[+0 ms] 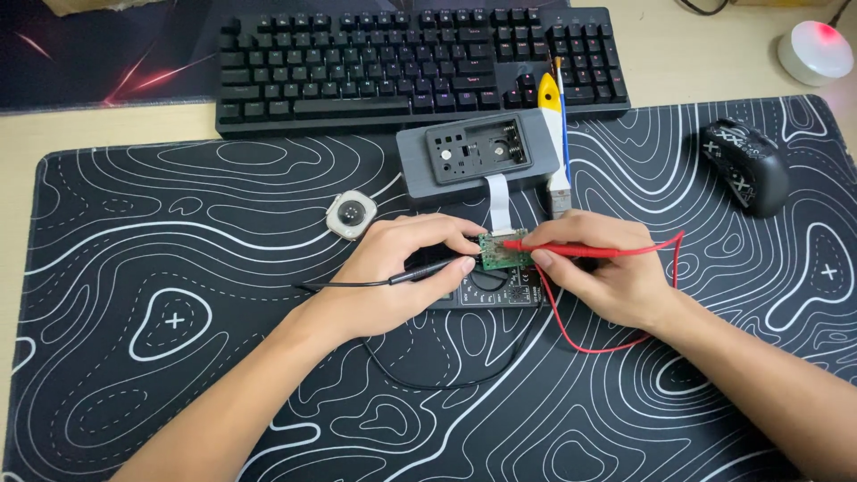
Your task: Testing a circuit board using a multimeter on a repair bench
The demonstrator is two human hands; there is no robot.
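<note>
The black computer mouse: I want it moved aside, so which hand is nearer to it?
Right. The right hand, holding the red probe, lies below and left of the mouse; the left hand, with the black probe, sits farther left, beyond the green circuit board.

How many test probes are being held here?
2: a black probe in the left hand, a red probe in the right hand, both tips at the green circuit board.

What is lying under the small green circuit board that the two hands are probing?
Under the green circuit board lies a flat black device with white markings, probably a meter. The left hand and right hand cover most of it.
</note>
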